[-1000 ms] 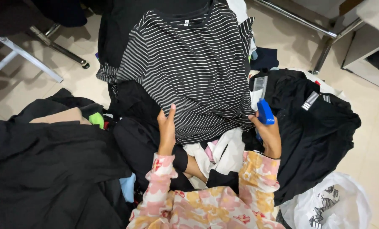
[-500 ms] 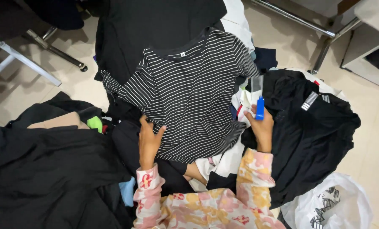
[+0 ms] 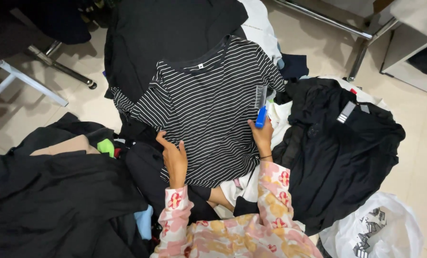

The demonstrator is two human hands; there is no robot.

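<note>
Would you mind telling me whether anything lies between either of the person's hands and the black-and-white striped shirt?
Nothing visible does. The left hand rests flat on the black-and-white striped shirt at its lower left edge. The right hand sits at the shirt's right edge, holding a blue-handled brush against the fabric.

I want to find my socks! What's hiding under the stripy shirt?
Under the striped T-shirt lie more clothes: a black garment pokes out above the collar and white fabric shows by the right hand. Whatever sits beneath its middle is covered, so socks cannot be seen.
</note>
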